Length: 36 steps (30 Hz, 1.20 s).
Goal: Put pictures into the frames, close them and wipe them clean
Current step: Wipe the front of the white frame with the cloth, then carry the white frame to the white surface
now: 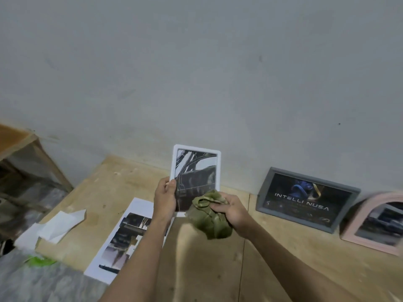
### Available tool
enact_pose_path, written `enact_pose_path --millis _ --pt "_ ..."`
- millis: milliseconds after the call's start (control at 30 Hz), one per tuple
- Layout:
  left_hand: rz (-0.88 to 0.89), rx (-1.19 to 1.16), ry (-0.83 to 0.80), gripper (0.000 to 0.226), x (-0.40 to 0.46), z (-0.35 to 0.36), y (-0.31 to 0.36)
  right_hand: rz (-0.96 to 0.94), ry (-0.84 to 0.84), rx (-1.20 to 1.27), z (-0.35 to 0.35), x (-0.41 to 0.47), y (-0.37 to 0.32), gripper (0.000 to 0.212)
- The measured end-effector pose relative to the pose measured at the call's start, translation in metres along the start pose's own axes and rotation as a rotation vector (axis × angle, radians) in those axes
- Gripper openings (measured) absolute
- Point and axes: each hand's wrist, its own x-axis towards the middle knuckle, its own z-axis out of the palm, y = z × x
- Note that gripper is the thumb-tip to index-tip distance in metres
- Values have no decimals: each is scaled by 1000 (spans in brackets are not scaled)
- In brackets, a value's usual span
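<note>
Your left hand (165,198) holds the white frame (196,168) upright above the wooden board (218,269), picture already inside, while your right hand (232,211) grips the green cloth (209,216) against its lower corner, so wiping seems underway; the grey frame (306,198) and the pink frame (375,223) lean filled against the wall (196,73), and one printed sheet (124,236) lies unframed.

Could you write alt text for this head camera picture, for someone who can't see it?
A person's left hand holds a white picture frame upright while the right hand presses a bunched green cloth to its lower front. A grey frame and a pink arched frame lean on the wall; a printed sheet lies on the wooden table.
</note>
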Motion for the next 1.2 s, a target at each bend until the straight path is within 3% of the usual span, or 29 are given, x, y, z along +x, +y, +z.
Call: enact_pose_path --millis 133,300,500,633,867,933,1033,1133,1200 --pt "-80 -79 103 15 15 17 -22 -12 166 -245 -56 30 16 14" --pt "-138 -48 198 12 46 40 -45 -107 279 -639 -110 97 56 24" --pt "-160 -109 268 23 63 63 -63 -7 92 -955 -129 159 133 41" --pt "-169 -170 313 26 70 63 -81 -150 44 -1045 -134 178 194 60" --pt "-153 -165 324 29 62 69 -78 -154 -118 -1225 -142 183 196 58" --pt "-130 -159 309 27 56 68 -70 -86 -85 -1066 -140 175 176 54" --pt "-88 -158 265 21 39 68 -48 135 95 -289 -127 131 126 38" --pt "-62 -178 181 19 18 76 -32 140 129 284 -122 81 82 25" --pt "-47 -188 102 19 -8 81 -20 70 87 353 -118 41 54 31"
